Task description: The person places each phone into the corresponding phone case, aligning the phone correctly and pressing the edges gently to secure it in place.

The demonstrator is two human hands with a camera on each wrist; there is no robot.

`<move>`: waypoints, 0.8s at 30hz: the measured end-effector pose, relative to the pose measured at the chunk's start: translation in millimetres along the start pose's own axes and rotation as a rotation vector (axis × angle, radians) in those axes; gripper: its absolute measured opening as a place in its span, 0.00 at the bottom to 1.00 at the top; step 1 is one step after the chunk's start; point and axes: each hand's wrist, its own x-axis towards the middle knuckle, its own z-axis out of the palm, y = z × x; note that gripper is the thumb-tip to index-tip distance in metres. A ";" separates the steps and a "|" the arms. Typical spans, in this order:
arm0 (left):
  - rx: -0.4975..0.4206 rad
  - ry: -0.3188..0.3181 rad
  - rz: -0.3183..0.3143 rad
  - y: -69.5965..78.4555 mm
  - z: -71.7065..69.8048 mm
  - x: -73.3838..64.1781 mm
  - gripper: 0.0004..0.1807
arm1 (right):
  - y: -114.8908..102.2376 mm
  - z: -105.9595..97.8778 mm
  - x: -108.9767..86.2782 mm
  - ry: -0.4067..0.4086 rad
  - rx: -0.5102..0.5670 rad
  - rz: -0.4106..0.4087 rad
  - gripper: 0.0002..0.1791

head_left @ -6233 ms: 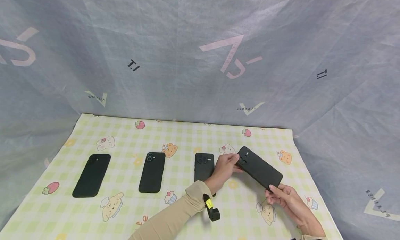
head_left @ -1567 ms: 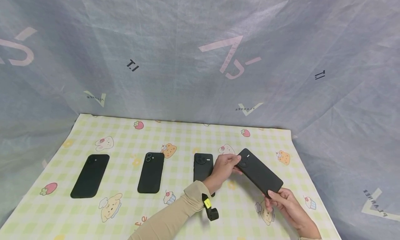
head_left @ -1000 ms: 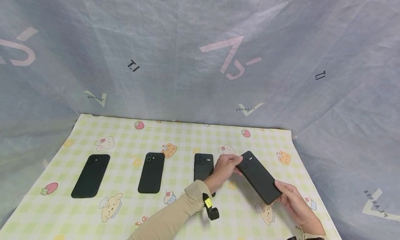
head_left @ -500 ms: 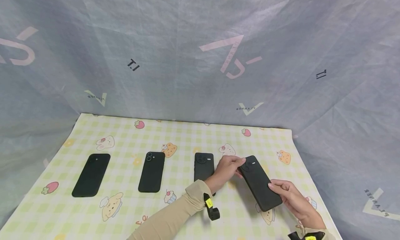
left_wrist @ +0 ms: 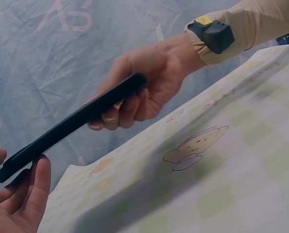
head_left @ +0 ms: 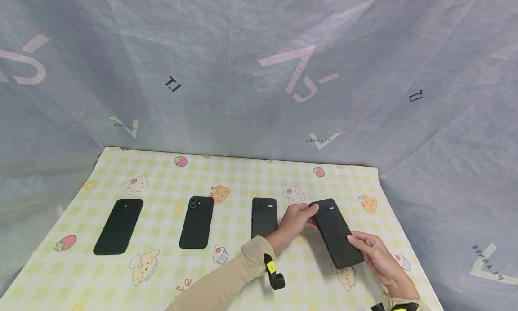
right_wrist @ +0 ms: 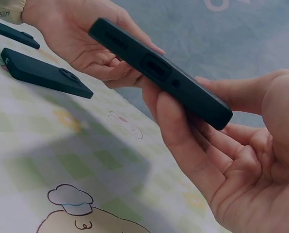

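Observation:
A black phone in a dark case (head_left: 339,241) is held up over the right part of the table, its back with the camera area facing up. My left hand (head_left: 295,217) pinches its upper left corner, thumb on the back. On the right long edge, my right hand (head_left: 376,255) grips it with the thumb on top and fingers beneath. In the left wrist view the phone (left_wrist: 69,124) is tilted well above the cloth, its shadow falling below. The right wrist view shows the end of the phone (right_wrist: 183,92) with a port opening and small holes.
Three more black phones lie back up in a row: one at the far left (head_left: 118,227), one left of centre (head_left: 197,223), and one (head_left: 264,219) partly hidden by my left forearm. A checked cloth with cartoon prints (head_left: 238,180) covers the table; grey fabric (head_left: 226,77) hangs behind.
The held phone has swung from a slant to a steeper angle. My right hand has shifted from its lower corner up along the right edge. The left hand stays near the same corner.

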 end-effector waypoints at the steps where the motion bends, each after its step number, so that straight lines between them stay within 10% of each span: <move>1: -0.014 -0.005 -0.001 -0.4 0.7 -1.5 0.17 | 0.0 0.6 0.1 0.025 -0.018 0.001 0.21; 12: 0.034 -0.072 -0.017 -16.7 12.1 -20.4 0.17 | 0.5 7.0 4.0 0.228 -0.121 0.007 0.14; 24: 0.249 0.006 0.018 -15.7 23.7 -17.3 0.05 | -0.1 12.5 8.2 0.331 -0.228 0.084 0.18</move>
